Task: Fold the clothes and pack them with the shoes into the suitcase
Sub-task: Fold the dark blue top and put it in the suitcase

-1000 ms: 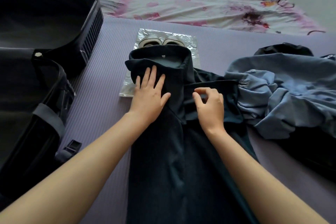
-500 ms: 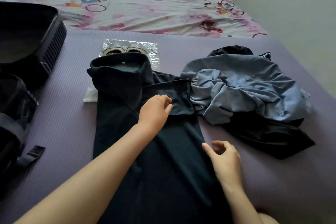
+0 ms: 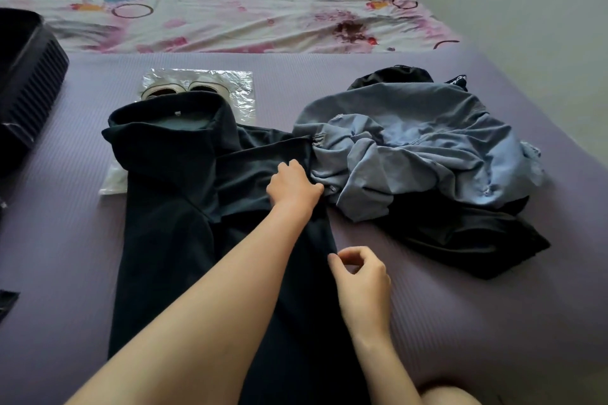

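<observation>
A dark navy shirt (image 3: 171,223) lies lengthwise on the purple mat, collar at the far end, one side folded in over the middle. My left hand (image 3: 292,186) presses down on its right shoulder edge, fingers curled on the cloth. My right hand (image 3: 358,276) hovers at the shirt's right side seam with thumb and fingers pinching towards the edge. A pair of shoes in a clear plastic bag (image 3: 200,89) lies partly under the collar. The black suitcase (image 3: 29,76) is open at the far left.
A crumpled light blue garment (image 3: 411,148) lies heaped over a black garment (image 3: 467,237) to the right of the shirt. The purple mat (image 3: 493,322) covers the near part of the bed; a flowered sheet (image 3: 230,3) lies beyond. A wall stands at the right.
My left hand moved from the collar area across to the shirt's right shoulder. My right hand dropped back along the right side seam. The view swung to the right.
</observation>
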Motion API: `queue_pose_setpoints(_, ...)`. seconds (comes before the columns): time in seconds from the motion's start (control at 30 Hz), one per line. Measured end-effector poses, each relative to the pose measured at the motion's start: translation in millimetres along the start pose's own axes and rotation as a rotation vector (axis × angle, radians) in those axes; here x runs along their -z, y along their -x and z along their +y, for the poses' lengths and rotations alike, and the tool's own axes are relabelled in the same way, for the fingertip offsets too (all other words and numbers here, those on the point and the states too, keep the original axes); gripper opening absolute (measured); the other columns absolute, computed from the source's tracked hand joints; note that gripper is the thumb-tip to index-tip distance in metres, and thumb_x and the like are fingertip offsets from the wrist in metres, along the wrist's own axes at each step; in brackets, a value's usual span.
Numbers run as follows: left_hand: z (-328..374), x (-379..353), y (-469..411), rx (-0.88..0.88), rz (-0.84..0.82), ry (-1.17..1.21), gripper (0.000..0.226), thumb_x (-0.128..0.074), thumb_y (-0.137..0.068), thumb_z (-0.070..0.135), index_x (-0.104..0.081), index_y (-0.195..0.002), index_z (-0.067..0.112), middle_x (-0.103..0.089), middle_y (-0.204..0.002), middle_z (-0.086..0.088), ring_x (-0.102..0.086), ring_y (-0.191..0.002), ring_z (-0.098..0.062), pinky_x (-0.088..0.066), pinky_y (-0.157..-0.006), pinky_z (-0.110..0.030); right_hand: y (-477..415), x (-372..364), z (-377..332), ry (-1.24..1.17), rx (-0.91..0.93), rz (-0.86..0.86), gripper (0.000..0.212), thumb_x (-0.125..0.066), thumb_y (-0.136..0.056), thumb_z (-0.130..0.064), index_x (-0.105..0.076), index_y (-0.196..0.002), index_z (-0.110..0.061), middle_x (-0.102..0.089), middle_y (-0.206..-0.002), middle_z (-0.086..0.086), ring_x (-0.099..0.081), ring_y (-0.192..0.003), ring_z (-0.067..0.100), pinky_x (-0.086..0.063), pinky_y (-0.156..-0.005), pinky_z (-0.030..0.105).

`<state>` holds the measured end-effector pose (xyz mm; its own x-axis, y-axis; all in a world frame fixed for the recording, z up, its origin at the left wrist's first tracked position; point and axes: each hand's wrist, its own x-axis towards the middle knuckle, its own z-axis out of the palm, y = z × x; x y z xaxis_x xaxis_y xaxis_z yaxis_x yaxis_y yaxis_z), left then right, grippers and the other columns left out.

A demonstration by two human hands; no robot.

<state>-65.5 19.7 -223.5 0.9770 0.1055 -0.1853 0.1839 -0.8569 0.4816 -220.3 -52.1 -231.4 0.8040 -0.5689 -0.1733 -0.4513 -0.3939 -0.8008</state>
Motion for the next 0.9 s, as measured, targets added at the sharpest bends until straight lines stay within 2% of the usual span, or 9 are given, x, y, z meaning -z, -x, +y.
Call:
queue_pose_setpoints(0.13,3,-4,-6,0.054,0.004,-0.038,0.059,-0.066,-0.08,0.042,-0.044,-0.125,0.01,-0.047,-0.129,-0.01,-0.051,-0.118,-0.029,-0.043,-0.087,-0.036,19,-2,-10,-0.129,0.069,-0.08,0.013,-0.069,-0.082,-0.015,-0.06,-0.077,-0.023,-0.065,-0.072,-0.008,-0.061,-0.074,0.005,-0.05,-0.069,0.024)
queue_pose_setpoints(0.27,0,-5,-10,0.068,0.034,-0.058,0.044,-0.062,-0.085,0.025,-0.047,-0.123,0.009,-0.05,-0.127,-0.011,-0.054,-0.115,-0.03,-0.044,-0.084,-0.035,32,-4,-10,-0.16,0.023,-0.087,0.032,-0.072,-0.08,-0.016,-0.053,-0.1,-0.031,-0.061,-0.082,-0.008,-0.057,-0.076,0.005,-0.045,-0.066,0.016)
queue_pose_setpoints(0.37,-8,4,-15,0.127,0.07,0.122,0.029,-0.059,-0.086,0.018,-0.059,-0.115,0.012,-0.061,-0.119,-0.011,-0.058,-0.111,-0.031,-0.045,-0.084,-0.034,34,0,-2,0.012,0.01,-0.161,0.026,-0.072,-0.079,-0.03,-0.056,-0.1,-0.034,-0.062,-0.081,-0.008,-0.059,-0.075,0.009,-0.049,-0.07,0.028)
queue_pose_setpoints(0.43,-16,14,-17,0.124,0.11,0.243,0.026,-0.059,-0.086,0.019,-0.064,-0.11,0.014,-0.064,-0.115,-0.011,-0.059,-0.109,-0.03,-0.045,-0.085,-0.033,37,5,0,0.123,0.046,-0.215,0.015,-0.069,-0.081,-0.037,-0.06,-0.08,-0.025,-0.061,-0.068,-0.012,-0.057,-0.07,0.006,-0.047,-0.066,0.028)
queue_pose_setpoints(0.5,-25,29,-14,0.089,0.158,0.336,0.024,-0.06,-0.085,0.02,-0.066,-0.108,0.014,-0.066,-0.112,-0.01,-0.06,-0.107,-0.029,-0.045,-0.087,-0.032,46,9,-2,0.151,0.126,-0.255,0.024,-0.066,-0.082,-0.041,-0.056,-0.072,-0.022,-0.059,-0.062,-0.014,-0.053,-0.061,0.006,-0.043,-0.058,0.024)
queue_pose_setpoints(0.57,-39,48,-8,0.074,0.189,0.466,0.022,-0.061,-0.084,0.018,-0.068,-0.104,0.013,-0.069,-0.107,-0.008,-0.062,-0.103,-0.025,-0.045,-0.088,-0.03,60,9,-13,0.171,0.212,-0.294,0.025,-0.063,-0.083,-0.046,-0.055,-0.077,-0.023,-0.06,-0.07,-0.021,-0.055,-0.062,0.006,-0.04,-0.057,0.019)
queue_pose_setpoints(0.67,-77,76,0,0.085,0.213,0.731,0.007,-0.064,-0.08,0.014,-0.068,-0.085,0.017,-0.07,-0.093,-0.008,-0.065,-0.09,-0.022,-0.051,-0.084,-0.032,86,-2,-32,0.219,0.338,-0.366,0.024,-0.057,-0.085,-0.051,-0.052,-0.089,-0.028,-0.058,-0.067,-0.013,-0.056,-0.069,0.004,-0.038,-0.062,0.015)
queue_pose_setpoints(0.77,-125,101,5,0.106,0.282,0.861,0.011,-0.066,-0.08,0.012,-0.064,-0.076,0.023,-0.069,-0.087,-0.007,-0.065,-0.084,-0.023,-0.053,-0.085,-0.038,114,-25,-48,0.212,0.412,-0.463,0.024,-0.051,-0.09,-0.048,-0.05,-0.108,-0.032,-0.064,-0.091,-0.009,-0.059,-0.089,0.007,-0.04,-0.077,0.022)
queue_pose_setpoints(0.9,-180,112,7,0.197,0.336,0.79,0.008,-0.064,-0.084,0.011,-0.063,-0.091,0.015,-0.068,-0.098,-0.013,-0.063,-0.088,-0.025,-0.05,-0.088,-0.037,141,-62,-57,0.29,0.433,-0.633,0.028,-0.045,-0.096,-0.037,-0.047,-0.124,-0.033,-0.057,-0.123,-0.01,-0.055,-0.111,0.013,-0.039,-0.091,0.027)
